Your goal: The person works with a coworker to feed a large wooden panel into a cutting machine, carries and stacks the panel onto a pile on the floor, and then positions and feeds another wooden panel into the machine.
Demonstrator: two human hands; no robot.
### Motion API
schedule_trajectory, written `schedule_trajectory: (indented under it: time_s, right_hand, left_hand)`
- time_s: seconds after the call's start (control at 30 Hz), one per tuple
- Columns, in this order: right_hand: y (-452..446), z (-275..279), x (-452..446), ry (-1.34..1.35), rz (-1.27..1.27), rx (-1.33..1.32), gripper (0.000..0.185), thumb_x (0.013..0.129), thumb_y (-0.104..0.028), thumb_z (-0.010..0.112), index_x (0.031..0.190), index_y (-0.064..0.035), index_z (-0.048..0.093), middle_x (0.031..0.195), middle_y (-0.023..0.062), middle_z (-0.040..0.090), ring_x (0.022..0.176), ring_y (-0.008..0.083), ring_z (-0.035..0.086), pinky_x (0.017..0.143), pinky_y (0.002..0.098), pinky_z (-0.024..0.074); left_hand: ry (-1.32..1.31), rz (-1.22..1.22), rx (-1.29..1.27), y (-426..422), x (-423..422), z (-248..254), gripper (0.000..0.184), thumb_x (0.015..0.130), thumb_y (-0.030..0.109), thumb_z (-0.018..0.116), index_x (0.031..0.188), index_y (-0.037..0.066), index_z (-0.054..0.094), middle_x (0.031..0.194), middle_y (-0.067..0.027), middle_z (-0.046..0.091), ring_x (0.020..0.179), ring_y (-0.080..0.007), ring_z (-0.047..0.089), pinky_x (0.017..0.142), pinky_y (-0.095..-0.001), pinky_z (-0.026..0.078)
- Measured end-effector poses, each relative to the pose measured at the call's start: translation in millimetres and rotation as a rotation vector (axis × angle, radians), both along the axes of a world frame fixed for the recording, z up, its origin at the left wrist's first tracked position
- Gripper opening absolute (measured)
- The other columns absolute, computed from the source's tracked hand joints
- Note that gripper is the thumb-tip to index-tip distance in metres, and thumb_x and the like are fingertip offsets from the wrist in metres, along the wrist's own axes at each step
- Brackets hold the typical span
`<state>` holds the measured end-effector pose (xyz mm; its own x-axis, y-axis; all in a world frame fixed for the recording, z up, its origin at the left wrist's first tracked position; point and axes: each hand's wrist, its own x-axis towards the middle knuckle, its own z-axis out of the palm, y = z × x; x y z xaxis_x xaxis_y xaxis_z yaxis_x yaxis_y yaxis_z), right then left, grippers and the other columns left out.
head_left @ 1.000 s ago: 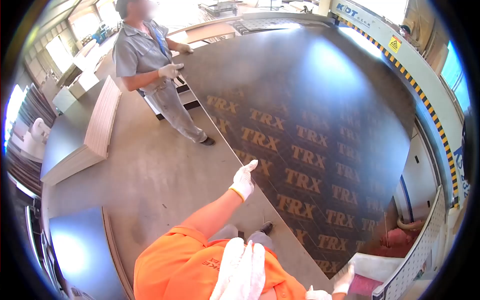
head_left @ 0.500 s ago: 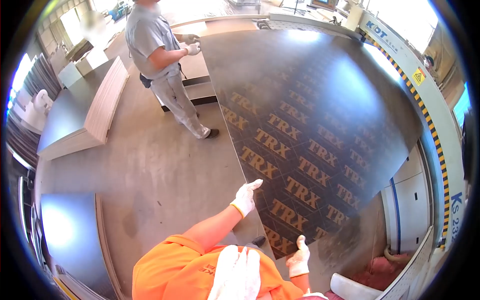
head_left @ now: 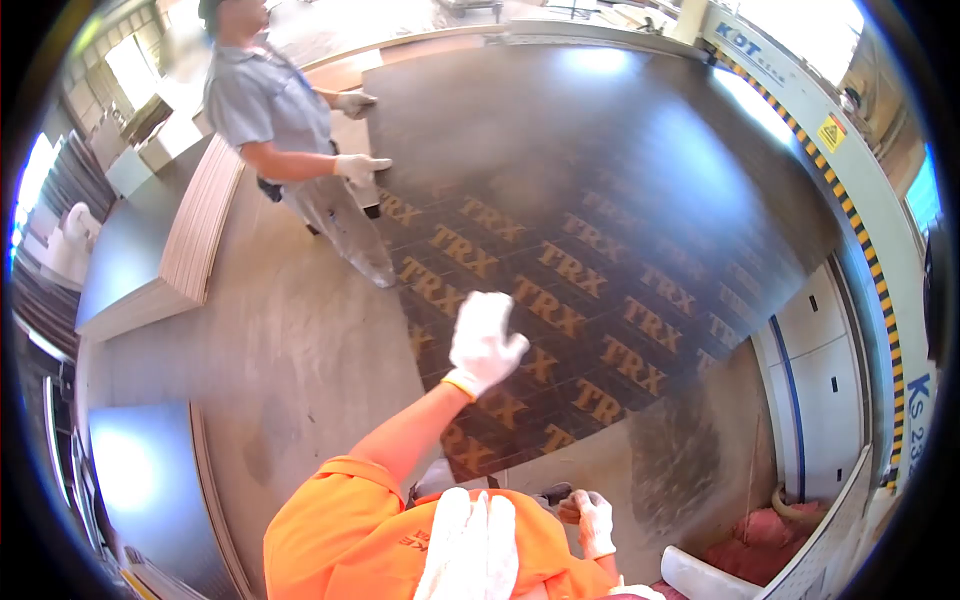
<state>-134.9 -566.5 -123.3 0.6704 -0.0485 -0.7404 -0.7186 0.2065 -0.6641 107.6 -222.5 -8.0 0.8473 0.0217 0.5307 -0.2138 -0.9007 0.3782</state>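
Note:
A large dark panel (head_left: pixel 640 250) printed with gold "TRX" marks lies in front of me. My left hand (head_left: pixel 485 345), in a white glove with a yellow cuff, is over its near left part with the thumb apart and nothing held. Motion blur hides whether the palm touches the surface. My right hand (head_left: pixel 592 520), also gloved, is off the panel, near my orange shirt (head_left: pixel 400 540). Its fingers are curled together, and I see nothing in them. A co-worker (head_left: pixel 275 110) in grey stands at the panel's left edge with both gloved hands at it.
A machine frame (head_left: pixel 860 200) with yellow-black striping runs along the right. Stacked boards (head_left: pixel 190 230) stand at the left, and another dark board stack (head_left: pixel 150 490) lies at the lower left. White cabinet doors (head_left: pixel 820 380) are beneath the machine, beside a red bundle (head_left: pixel 765 535).
The panel has shifted left and away from me. My right hand has let go of its near corner. My left hand has moved from the edge to over the surface. The co-worker has stepped left.

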Motion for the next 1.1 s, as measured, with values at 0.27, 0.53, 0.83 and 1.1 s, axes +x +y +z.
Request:
schedule_trajectory:
  time_s: [0.27,0.53,0.83,1.1]
  right_hand:
    - [-232,-66,-23,-0.054,-0.228,-0.05,0.025,0.103,-0.016,0.07,0.114,0.0069,0.067,0.095,0.0189,0.077,0.075,0.0293,0.079,0.069,0.0402,0.0664]
    - [-435,-87,34,-0.128,-0.376,-0.093,0.023,0.105,-0.013,0.067,0.115,0.0084,0.066,0.094,0.0183,0.076,0.069,0.0217,0.073,0.063,0.0344,0.0612]
    - [-574,-88,292,-0.287,-0.03,-0.159,0.024,0.104,-0.011,0.069,0.12,0.0062,0.071,0.102,0.0154,0.08,0.084,0.0206,0.077,0.077,0.0333,0.0636]
    - [-733,-23,531,-0.383,-0.025,-0.203,0.027,0.105,-0.011,0.066,0.122,0.0091,0.069,0.105,0.0186,0.078,0.09,0.0255,0.079,0.083,0.0351,0.0657]
  left_hand:
    - [0.254,-0.295,0.334,-311,36,-73,0.087,0.092,0.057,0.073,0.154,-0.001,0.052,0.161,-0.0267,0.048,0.157,-0.048,0.034,0.133,-0.0598,0.019]
    - [0.235,-0.089,0.47,-412,129,-78,0.091,0.097,0.068,0.062,0.15,-0.006,0.053,0.155,-0.0275,0.051,0.148,-0.0463,0.041,0.127,-0.0578,0.027]
    - [0.164,-0.099,0.422,-529,315,-102,0.097,0.091,0.07,0.067,0.15,-0.007,0.054,0.162,-0.0306,0.047,0.153,-0.0488,0.037,0.131,-0.059,0.023]
    - [0.167,-0.138,0.359,-696,457,-82,0.095,0.091,0.067,0.07,0.15,-0.006,0.055,0.155,-0.0283,0.052,0.149,-0.0492,0.041,0.13,-0.059,0.026]
